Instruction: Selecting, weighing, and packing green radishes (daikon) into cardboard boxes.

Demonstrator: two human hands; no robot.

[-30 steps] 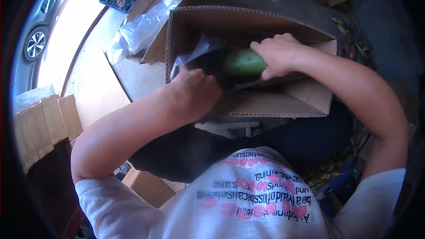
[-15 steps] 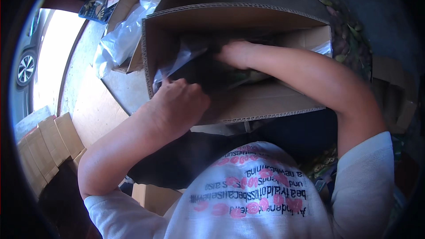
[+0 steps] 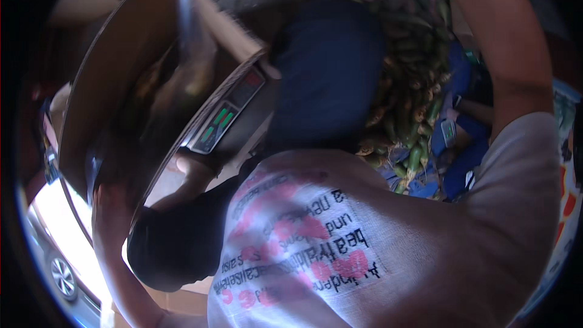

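Note:
A deep cardboard box [image 3: 115,67] stands tilted across the left of the view, its inside dim. My left hand [image 3: 113,203] is at the box's near end, by the rim and some clear plastic; its fingers are dark and smeared, so their hold does not show. Blurred plastic film [image 3: 187,12] runs up the box's inner side, over yellowish shapes I cannot make out. My right arm [image 3: 507,30] reaches out past the top edge at the right, and its hand is beyond the picture. Beneath it spreads a heap of long green vegetables [image 3: 416,158], some with dried yellowish ends.
A digital scale [image 3: 218,124] with green lit figures sits against the box's right side, near a bare foot [image 3: 193,173]. My dark-trousered knee [image 3: 331,67] stands between box and heap. Blue cloth [image 3: 467,158] and a small lit display [image 3: 448,132] lie right of the heap.
The view has swung toward the right, and the box now shows at the left. My right hand has left the box and passed out of sight. The vegetable heap and scale have come into view.

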